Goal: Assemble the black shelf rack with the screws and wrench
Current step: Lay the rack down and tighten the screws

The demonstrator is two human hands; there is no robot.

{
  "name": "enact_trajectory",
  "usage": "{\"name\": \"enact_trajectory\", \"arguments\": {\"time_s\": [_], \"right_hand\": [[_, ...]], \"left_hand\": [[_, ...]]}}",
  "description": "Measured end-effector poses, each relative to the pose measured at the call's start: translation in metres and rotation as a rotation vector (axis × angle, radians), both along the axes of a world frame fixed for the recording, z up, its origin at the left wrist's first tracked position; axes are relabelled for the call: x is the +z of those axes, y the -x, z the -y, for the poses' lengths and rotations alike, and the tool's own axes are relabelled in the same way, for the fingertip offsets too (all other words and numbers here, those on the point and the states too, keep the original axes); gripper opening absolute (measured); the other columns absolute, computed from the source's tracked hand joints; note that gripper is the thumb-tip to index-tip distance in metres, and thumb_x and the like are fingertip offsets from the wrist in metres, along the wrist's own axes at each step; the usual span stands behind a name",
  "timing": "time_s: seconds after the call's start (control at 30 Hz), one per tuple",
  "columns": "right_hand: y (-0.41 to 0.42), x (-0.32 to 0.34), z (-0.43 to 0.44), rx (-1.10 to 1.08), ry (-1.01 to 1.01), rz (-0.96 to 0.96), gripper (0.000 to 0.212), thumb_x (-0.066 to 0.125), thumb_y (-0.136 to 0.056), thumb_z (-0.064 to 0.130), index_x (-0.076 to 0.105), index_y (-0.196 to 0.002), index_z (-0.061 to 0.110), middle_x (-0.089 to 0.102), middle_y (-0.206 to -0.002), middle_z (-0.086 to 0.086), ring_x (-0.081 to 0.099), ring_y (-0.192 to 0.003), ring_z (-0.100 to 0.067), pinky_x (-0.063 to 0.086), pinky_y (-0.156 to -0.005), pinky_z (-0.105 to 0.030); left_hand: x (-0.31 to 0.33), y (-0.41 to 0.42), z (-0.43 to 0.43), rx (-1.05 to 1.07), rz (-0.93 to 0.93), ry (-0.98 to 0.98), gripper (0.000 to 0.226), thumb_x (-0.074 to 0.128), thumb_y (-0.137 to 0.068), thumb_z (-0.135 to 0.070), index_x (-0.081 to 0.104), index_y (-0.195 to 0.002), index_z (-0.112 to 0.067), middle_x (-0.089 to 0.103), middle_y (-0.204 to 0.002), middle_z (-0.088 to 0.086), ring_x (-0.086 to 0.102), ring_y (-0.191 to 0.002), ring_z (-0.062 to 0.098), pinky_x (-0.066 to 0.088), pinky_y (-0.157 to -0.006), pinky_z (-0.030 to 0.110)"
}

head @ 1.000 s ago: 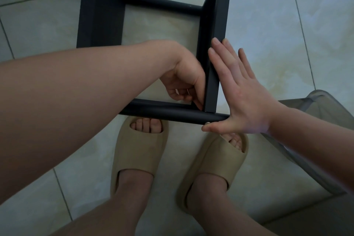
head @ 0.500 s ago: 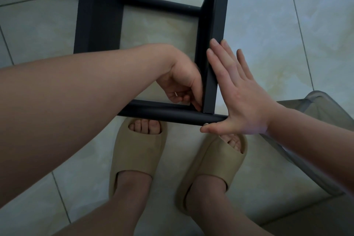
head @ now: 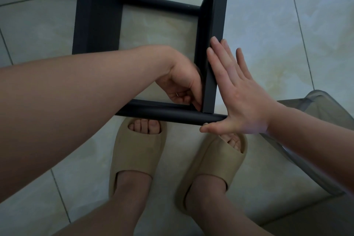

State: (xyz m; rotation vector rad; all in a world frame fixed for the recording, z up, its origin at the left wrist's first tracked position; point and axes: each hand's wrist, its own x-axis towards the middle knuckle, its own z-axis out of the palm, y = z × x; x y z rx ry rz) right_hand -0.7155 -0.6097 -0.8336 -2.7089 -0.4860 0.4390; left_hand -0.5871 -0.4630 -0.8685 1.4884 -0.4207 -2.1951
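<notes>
The black metal shelf rack (head: 97,15) sits on the pale tiled floor (head: 268,25) at my feet, several bars already joined, and I'm at the near corner where a flat black upright (head: 220,5) meets a round black tube (head: 162,114). My right hand (head: 243,101) braces the upright, fingers (head: 220,59) straight and flat. My left hand (head: 182,84) curls its fingers round a small silvery piece (head: 177,94) inside the corner, likely tightening this joint; how many joints remain, I can't tell.

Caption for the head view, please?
Right hand pressed flat against the black rack's side panel; left hand curls its fingers at the joint with the near tube.
</notes>
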Motion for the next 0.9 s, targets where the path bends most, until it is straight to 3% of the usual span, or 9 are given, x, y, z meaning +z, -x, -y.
{"name": "enact_trajectory", "arguments": {"time_s": [0.13,0.3,0.57,0.73,0.9], "right_hand": [[-0.0001,0.0000,0.0003,0.003,0.003,-0.001,0.135,0.054,-0.074,0.087,-0.008,-0.160,0.002,-0.014,-0.168,-0.016,-0.019,-0.155,-0.030,-0.009,-0.125,-0.053],[-0.0002,-0.0004,0.0004,0.000,-0.003,-0.005,0.135,0.054,-0.074,0.087,-0.008,-0.160,0.003,-0.014,-0.169,-0.015,-0.019,-0.155,-0.030,-0.009,-0.125,-0.053],[0.0000,-0.0011,0.0002,-0.007,-0.014,-0.011,0.136,0.055,-0.073,0.087,-0.007,-0.160,0.003,-0.013,-0.169,-0.015,-0.019,-0.155,-0.030,-0.009,-0.125,-0.053],[0.0002,-0.0014,-0.0003,-0.007,-0.028,-0.012,0.135,0.055,-0.074,0.086,-0.006,-0.160,0.003,-0.014,-0.169,-0.015,-0.019,-0.155,-0.029,-0.008,-0.125,-0.053],[0.0002,-0.0018,0.0001,-0.007,-0.031,-0.006,0.135,0.054,-0.074,0.087,-0.007,-0.160,0.003,-0.014,-0.169,-0.014,-0.019,-0.155,-0.030,-0.009,-0.125,-0.053]], "left_hand": [[0.0038,-0.0047,-0.0010,-0.056,0.029,0.033,0.017,0.065,-0.088,-0.003,0.069,-0.082,-0.019,0.064,-0.071,-0.006,0.048,-0.063,0.007,0.041,-0.059,0.018],[0.0065,-0.0073,-0.0021,-0.051,0.052,0.035,0.009,0.068,-0.090,-0.012,0.071,-0.089,-0.021,0.071,-0.090,-0.003,0.049,-0.064,0.008,0.036,-0.063,0.022],[0.0025,-0.0020,0.0003,-0.035,0.083,0.065,0.013,0.070,-0.085,-0.004,0.066,-0.083,-0.016,0.063,-0.073,-0.003,0.044,-0.061,0.007,0.030,-0.055,0.019],[0.0038,-0.0054,-0.0028,-0.028,0.044,0.059,0.018,0.068,-0.086,-0.002,0.068,-0.081,-0.020,0.061,-0.075,-0.004,0.048,-0.065,0.008,0.031,-0.060,0.022],[0.0044,-0.0014,-0.0003,-0.072,0.023,0.007,0.008,0.066,-0.090,-0.010,0.067,-0.091,-0.018,0.068,-0.082,-0.003,0.046,-0.062,0.008,0.031,-0.057,0.020]]}}
